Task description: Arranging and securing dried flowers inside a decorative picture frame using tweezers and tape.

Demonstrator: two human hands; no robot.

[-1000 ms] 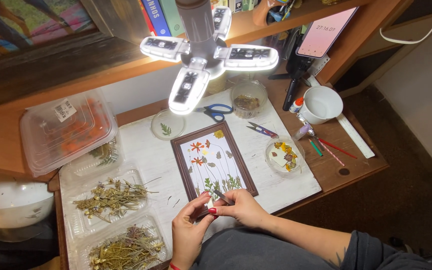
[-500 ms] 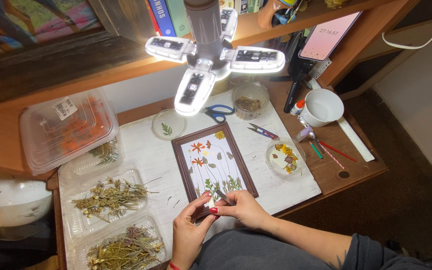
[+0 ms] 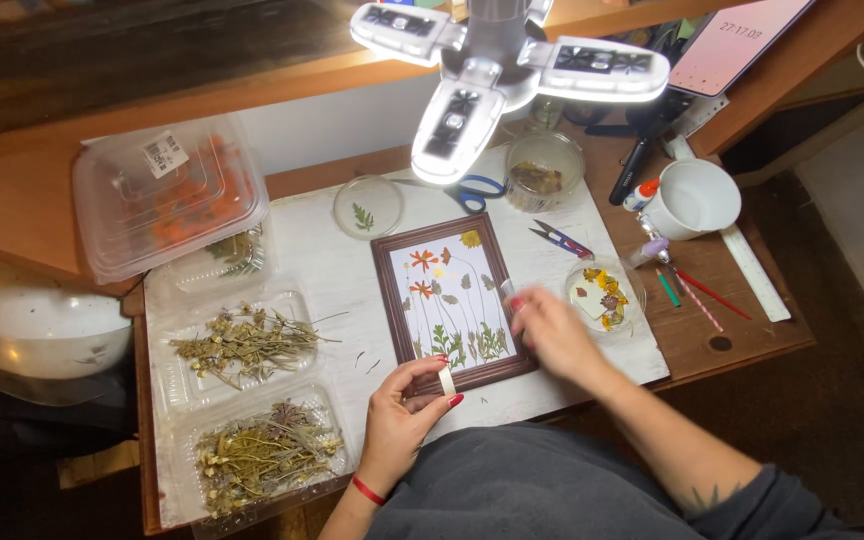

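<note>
A brown wooden picture frame (image 3: 384,300) lies on the white mat and holds pressed orange and yellow flowers and green leaves on white backing. My left hand (image 3: 402,410) rests at the frame's bottom edge and pinches a small white strip (image 3: 446,380) between thumb and fingers. Over the frame's right edge, my right hand (image 3: 552,335) has its fingertips pinched on a small pale piece (image 3: 506,289) that is too small to identify. Just right of that hand sits a round clear dish of coloured petals (image 3: 597,295).
A multi-arm lamp (image 3: 492,60) hangs over the desk's back. Behind the frame are a leaf dish (image 3: 367,207), blue scissors (image 3: 477,190), a glass jar (image 3: 542,172) and small snips (image 3: 560,238). A white mug (image 3: 692,200), pencils and a ruler (image 3: 757,275) lie right. Clear trays of dried plants (image 3: 242,345) line the left.
My right hand has left my left hand at the frame's bottom edge and moved up and right to the frame's right side. My left hand stays put with the strip.
</note>
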